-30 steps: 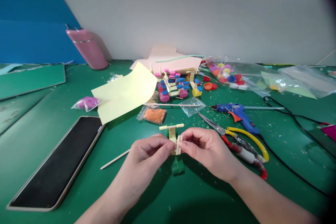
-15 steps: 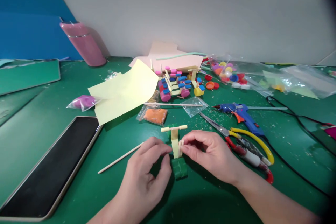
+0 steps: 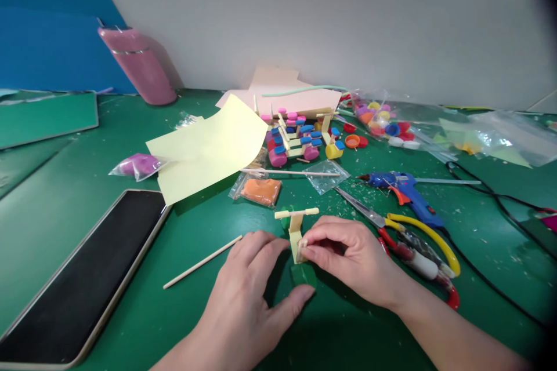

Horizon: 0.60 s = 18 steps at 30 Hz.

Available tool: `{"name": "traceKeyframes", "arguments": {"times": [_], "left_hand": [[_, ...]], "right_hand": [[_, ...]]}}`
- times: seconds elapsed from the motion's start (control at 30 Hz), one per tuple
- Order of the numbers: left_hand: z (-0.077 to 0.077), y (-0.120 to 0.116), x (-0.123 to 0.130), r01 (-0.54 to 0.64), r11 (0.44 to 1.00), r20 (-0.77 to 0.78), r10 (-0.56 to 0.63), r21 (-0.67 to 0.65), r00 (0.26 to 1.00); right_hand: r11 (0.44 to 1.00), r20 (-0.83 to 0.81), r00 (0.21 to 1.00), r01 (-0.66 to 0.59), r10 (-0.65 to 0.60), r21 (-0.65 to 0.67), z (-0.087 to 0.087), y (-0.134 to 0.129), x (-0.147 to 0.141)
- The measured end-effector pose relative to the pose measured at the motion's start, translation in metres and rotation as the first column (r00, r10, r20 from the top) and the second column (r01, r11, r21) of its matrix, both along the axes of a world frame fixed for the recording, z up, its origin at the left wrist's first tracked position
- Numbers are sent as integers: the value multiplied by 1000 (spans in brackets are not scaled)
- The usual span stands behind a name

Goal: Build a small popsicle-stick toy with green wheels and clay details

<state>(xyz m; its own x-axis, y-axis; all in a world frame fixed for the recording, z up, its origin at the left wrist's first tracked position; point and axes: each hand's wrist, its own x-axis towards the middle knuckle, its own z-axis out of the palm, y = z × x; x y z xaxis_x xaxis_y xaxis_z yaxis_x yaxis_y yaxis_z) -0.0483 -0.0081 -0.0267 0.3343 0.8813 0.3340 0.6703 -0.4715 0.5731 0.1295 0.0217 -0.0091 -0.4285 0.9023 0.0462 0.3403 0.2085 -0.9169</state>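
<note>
A small scooter model [image 3: 295,244] of pale yellow card stands on green base pieces, with a short stick as a crossbar [image 3: 296,214] at its far end. My right hand [image 3: 343,258] pinches a small pale wooden piece [image 3: 301,247] between thumb and index finger, against the model's right side. Its lower end is hard to make out. On the other side my left hand [image 3: 256,287] curves round the model with thumb and fingers apart. The left thumb stretches past the near green piece [image 3: 303,275]. A loose wooden stick [image 3: 202,262] lies left of my left hand.
Scissors [image 3: 383,222] and a blue glue gun [image 3: 404,191] with a black cord lie to the right. A phone [image 3: 91,278] is at left, yellow paper [image 3: 209,153] beyond. Bagged orange clay [image 3: 261,191] and several finished models [image 3: 296,142] sit farther back.
My left fingers have spread, with the thumb reaching right across the near green piece. My right hand still pinches the small wooden piece. The view has shifted slightly.
</note>
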Motion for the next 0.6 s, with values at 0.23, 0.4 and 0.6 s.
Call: {"name": "traceKeyframes", "arguments": {"times": [0.23, 0.4, 0.6], "left_hand": [[0, 1, -1, 16, 1000, -43, -16, -11, 999], [0, 1, -3, 34, 999, -38, -35, -26, 999], [0, 2, -4, 57, 998, -50, -58, -24, 997]], "right_hand": [[1000, -9, 1000, 0, 0, -4, -1, 2, 2], [1000, -7, 1000, -5, 5, -16, -1, 2, 3], [1000, 26, 1000, -17, 17, 2, -1, 3, 3]]}}
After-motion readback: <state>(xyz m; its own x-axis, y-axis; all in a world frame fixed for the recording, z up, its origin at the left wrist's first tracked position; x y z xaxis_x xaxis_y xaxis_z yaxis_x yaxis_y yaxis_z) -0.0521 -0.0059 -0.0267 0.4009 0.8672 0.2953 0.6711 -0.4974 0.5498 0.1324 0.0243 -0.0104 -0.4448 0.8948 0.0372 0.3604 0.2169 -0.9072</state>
